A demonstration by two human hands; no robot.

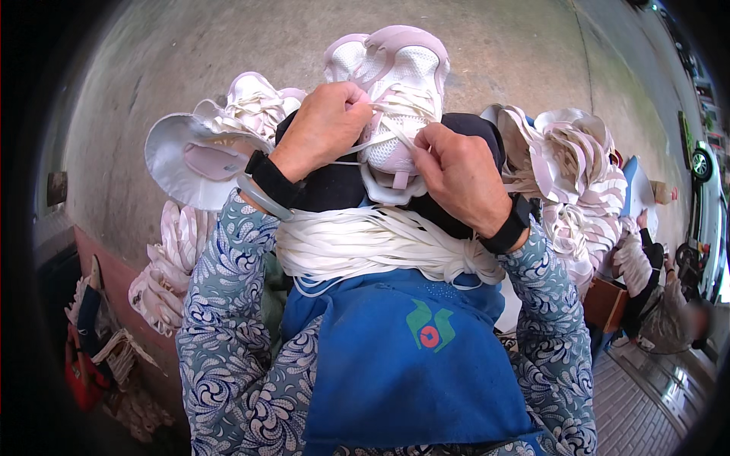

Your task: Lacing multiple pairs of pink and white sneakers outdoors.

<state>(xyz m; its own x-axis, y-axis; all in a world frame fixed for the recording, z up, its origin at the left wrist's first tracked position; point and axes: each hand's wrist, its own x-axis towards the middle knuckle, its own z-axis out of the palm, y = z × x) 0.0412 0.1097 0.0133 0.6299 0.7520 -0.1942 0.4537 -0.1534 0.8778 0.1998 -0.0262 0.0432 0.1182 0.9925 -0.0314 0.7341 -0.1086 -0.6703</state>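
A white and pale pink shoe upper [407,57] rests over my dark-clad knees, its tongue toward me. White lace [401,131] criss-crosses its opening. My left hand [325,125] is closed at the left side of the opening, pinching the lace. On the other side, my right hand [462,171] pinches a flat stretch of the same lace between thumb and fingers. Both fingertips stay close to the upper. Across my lap, just below the wrists, lies a thick bundle of loose white laces [372,242] on a blue apron [357,357].
To the left, more uppers [255,102] lie by a white curved piece [163,156], with others [171,262] nearer. Stacked uppers [574,152] stand at the right. Another person [669,315] sits at the far right, near a parked car [715,205]. A red bag [85,376] is lower left.
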